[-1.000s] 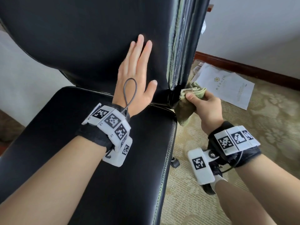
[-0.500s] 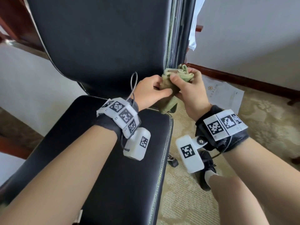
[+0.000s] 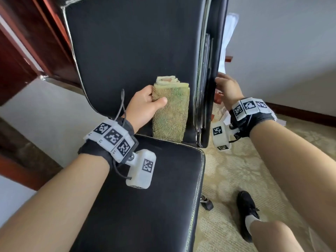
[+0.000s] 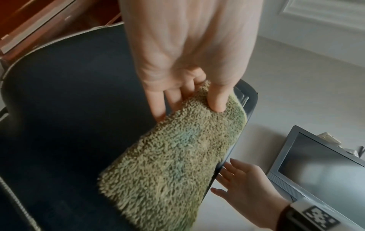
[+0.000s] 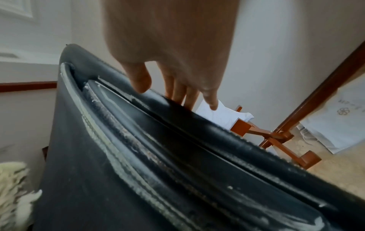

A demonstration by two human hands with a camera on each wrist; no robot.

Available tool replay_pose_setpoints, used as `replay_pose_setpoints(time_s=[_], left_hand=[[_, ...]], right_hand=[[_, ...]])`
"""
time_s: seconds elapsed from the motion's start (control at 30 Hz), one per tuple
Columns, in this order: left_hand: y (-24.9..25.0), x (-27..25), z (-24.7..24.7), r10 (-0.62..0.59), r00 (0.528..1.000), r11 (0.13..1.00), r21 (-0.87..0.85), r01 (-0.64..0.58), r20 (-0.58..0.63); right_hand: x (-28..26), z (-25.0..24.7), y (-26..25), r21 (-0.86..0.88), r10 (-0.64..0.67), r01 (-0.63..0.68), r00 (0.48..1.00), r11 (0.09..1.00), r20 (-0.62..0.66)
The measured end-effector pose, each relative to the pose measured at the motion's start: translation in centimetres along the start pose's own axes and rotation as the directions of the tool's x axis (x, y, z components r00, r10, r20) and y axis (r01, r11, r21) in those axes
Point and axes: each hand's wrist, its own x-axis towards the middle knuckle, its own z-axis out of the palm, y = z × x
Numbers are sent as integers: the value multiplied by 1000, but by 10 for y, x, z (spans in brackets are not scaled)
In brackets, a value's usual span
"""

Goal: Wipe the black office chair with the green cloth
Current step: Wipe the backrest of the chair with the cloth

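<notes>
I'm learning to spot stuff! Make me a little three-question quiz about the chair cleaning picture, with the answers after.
1. True or false: the left hand holds the green cloth against the backrest of the black chair.
2. Where is the right hand? A) on the seat B) at the backrest's side edge C) on the floor
3. Fill in: the cloth is folded, and its lower end hangs just above the chair's ____.

Key: 1 true; 2 B; 3 seat.
</notes>
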Motion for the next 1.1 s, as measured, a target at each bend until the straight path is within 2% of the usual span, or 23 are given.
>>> replay_pose_setpoints(time_s=[0.17,0.37,0.53,0.77,1.03,1.1], left_hand=[[11,-4,-3,4,1000,1000,-3,-4,-28],[30,-12,7,34,998,999,0,-34,-61],[49,-21,19,62,996,998,-16,-63,-63],[68,-39,31,85,996,996,14,-85,-33],[76,-59,24,90,996,996,29,-89,-20],[78,-63,22,93,996,995,27,-92,-11]], right_hand=[[-6,3,-1,34,28,-28,1000,999,-3],[-29,-2,6,-67,-70,61,987,996,-145],[-59,-11,13,-104,-186,163,941,981,-284],[-108,-21,25,-142,-266,226,867,964,-421],[-150,-33,20,-104,-230,206,907,973,-354],[-160,-36,11,-158,-259,213,878,964,-403]])
